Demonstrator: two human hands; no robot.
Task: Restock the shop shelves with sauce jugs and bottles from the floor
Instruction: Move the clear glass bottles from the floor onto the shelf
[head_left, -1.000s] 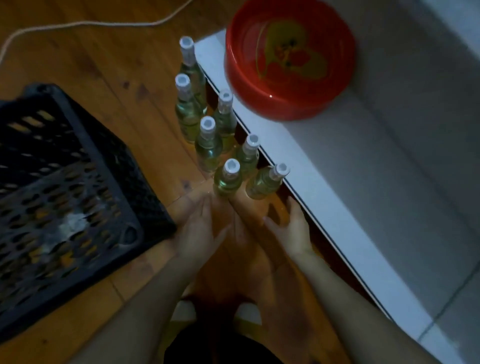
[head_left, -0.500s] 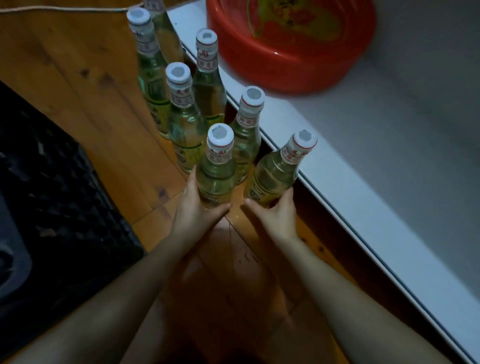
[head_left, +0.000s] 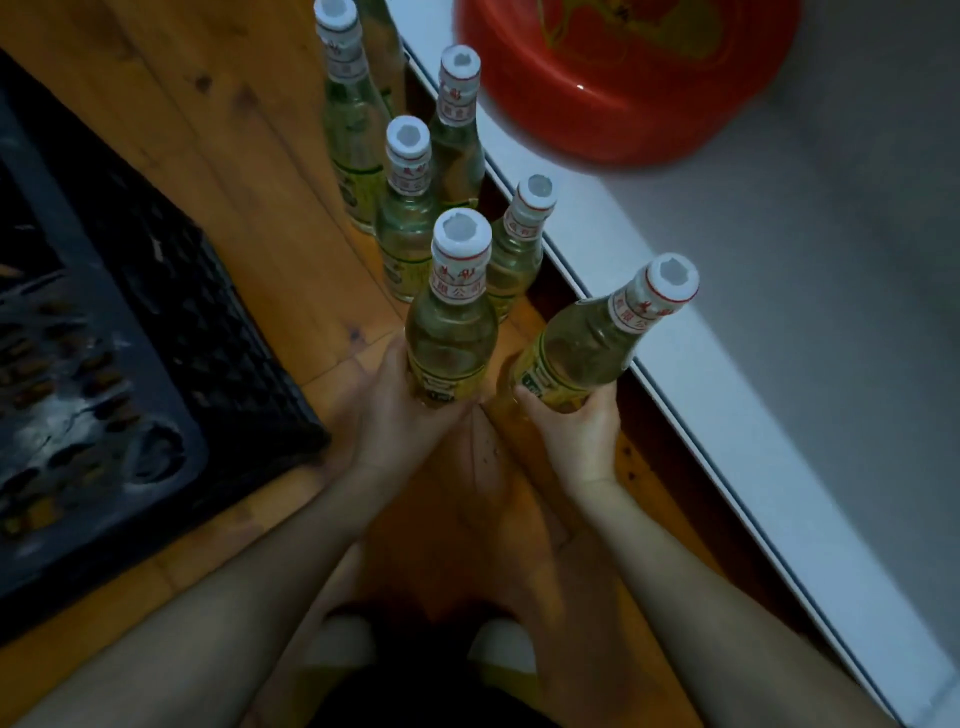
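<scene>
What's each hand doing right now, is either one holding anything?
Left hand: grips the base of an upright bottle.
Right hand: grips the base of a second bottle, tilted to the right.

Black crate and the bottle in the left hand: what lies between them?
Head view: only bare wooden floor between the black crate and the bottle, whose lower body the left hand grips.
</scene>
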